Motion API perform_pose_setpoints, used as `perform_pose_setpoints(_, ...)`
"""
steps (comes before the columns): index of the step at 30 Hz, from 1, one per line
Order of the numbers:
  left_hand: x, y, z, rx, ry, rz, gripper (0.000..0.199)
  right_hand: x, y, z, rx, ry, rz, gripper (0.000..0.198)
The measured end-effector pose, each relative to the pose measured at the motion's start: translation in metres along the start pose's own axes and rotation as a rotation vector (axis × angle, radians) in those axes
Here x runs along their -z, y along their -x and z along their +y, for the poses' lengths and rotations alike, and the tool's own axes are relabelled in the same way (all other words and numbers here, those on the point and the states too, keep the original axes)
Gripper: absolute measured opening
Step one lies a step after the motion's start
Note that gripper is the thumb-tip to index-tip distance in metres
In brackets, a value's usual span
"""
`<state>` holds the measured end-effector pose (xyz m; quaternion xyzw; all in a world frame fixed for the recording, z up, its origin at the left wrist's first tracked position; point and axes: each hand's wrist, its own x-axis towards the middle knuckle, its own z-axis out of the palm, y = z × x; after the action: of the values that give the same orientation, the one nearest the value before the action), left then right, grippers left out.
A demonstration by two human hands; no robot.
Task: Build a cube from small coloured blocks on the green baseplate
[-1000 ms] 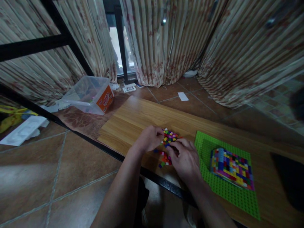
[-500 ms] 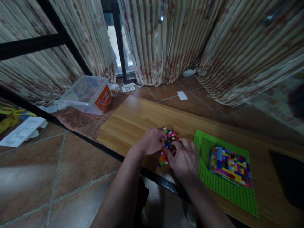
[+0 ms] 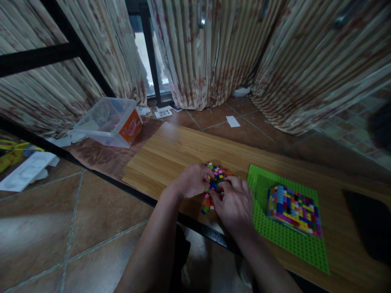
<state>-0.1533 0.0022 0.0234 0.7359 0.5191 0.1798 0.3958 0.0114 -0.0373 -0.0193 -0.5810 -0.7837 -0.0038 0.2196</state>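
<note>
My left hand [image 3: 193, 181] is at the left side of a heap of small multicoloured building bricks [image 3: 218, 172], its fingers curled and pinched together. My right hand [image 3: 234, 202] reaches into the heap from the right, thumb and index finger drawn close together. Both sets of fingertips nearly meet over the bricks; whatever they grip is too small and hidden to name. To the right, a green studded baseplate [image 3: 305, 253] bears a block built of multicoloured bricks [image 3: 295, 209], with a light blue piece along its left part.
The wooden table [image 3: 180, 142] has a black metal edge [image 3: 210, 232] towards me. A clear plastic box [image 3: 106, 138] with an orange label stands on a brown cloth [image 3: 100, 158] at the far left. A dark flat object [image 3: 363, 228] lies at the right.
The view has shifted slightly. Both hands stay at the heap of bricks, with only small finger movements. The baseplate and the built block keep their places.
</note>
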Motion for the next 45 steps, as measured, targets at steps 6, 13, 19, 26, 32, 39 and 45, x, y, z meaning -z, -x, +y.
perform_pose_setpoints(6, 0.002, 0.0, 0.001, -0.026, 0.051, 0.076, 0.017, 0.001, -0.002, 0.01, 0.013, -0.159, 0.059, 0.019)
perform_pose_setpoints(13, -0.006, -0.003, 0.001, -0.031, 0.447, -0.015, 0.014, 0.005, -0.002, 0.008, -0.005, -0.399, 0.087, 0.021)
perform_pose_setpoints(19, -0.008, -0.005, 0.003, 0.065, 0.561, 0.037, 0.007, 0.005, -0.006, 0.01, -0.171, -0.703, 0.022, 0.018)
perform_pose_setpoints(26, -0.01, -0.007, 0.006, 0.065, 0.581, -0.021, 0.007, 0.003, -0.008, 0.013, -0.248, -0.767, 0.001, 0.025)
perform_pose_setpoints(32, -0.008, -0.004, 0.003, -0.026, 0.625, -0.086, 0.008, 0.01, -0.009, 0.015, -0.305, -0.928, -0.018, 0.018)
perform_pose_setpoints(39, -0.007, -0.004, 0.005, 0.024, 0.74, -0.103, 0.015, 0.015, -0.012, 0.018, -0.276, -1.011, 0.012, 0.014)
perform_pose_setpoints(45, -0.006, -0.004, 0.005, 0.053, 0.8, -0.14, 0.018, 0.018, -0.012, 0.017, -0.245, -1.037, 0.019, 0.012)
